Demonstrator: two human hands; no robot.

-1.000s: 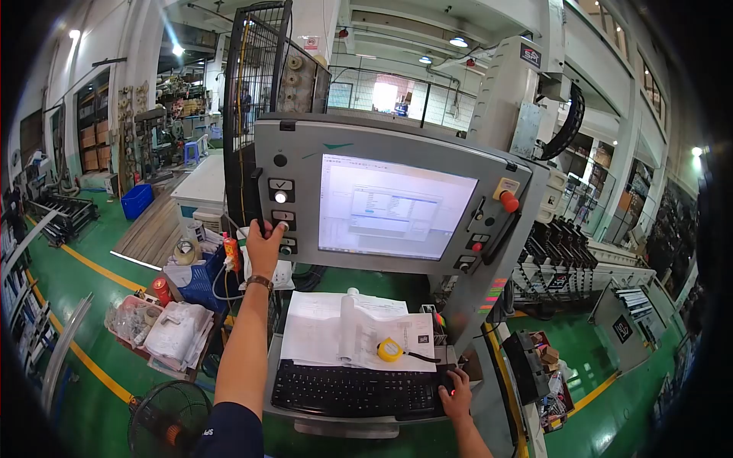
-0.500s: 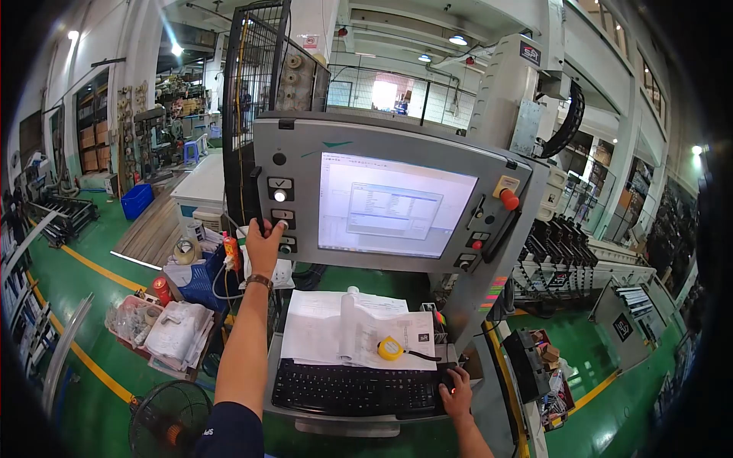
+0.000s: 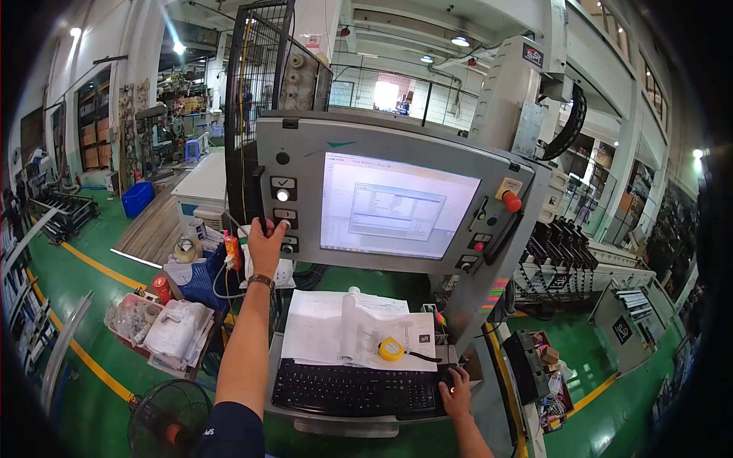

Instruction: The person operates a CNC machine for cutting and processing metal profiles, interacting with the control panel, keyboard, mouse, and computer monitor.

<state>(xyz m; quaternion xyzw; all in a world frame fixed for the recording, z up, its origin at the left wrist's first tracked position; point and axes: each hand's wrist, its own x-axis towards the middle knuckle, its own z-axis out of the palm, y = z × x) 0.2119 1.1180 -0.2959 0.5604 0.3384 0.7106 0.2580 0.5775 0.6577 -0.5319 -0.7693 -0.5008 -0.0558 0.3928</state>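
Note:
At the left edge of the grey control panel [image 3: 397, 134], my left hand [image 3: 266, 248] is wrapped round the lower end of a black handle [image 3: 258, 187], its thumb at a push button [image 3: 285, 214]. A lit white button [image 3: 282, 195] sits just above. On the panel's screen [image 3: 458, 195] a pale dialog window is open. My right hand [image 3: 456, 395] rests over a dark computer mouse [image 3: 445, 373], mostly hidden under the fingers, where a small orange glow shows. Left of it lies a black keyboard [image 3: 355, 389]. Behind the keyboard are paper sheets [image 3: 311, 324] and a yellow tape measure [image 3: 391, 349].
A red emergency stop [image 3: 511, 201] projects from the panel's right side. At lower left stand a black fan [image 3: 169, 418] and a box of bagged parts [image 3: 130, 319]. A blue bin [image 3: 137, 200] is on the green floor. Machinery [image 3: 561, 252] extends to the right.
The view has shifted very slightly, so the panel appears a little further right and lower. Both hands keep their places at the handle and the mouse.

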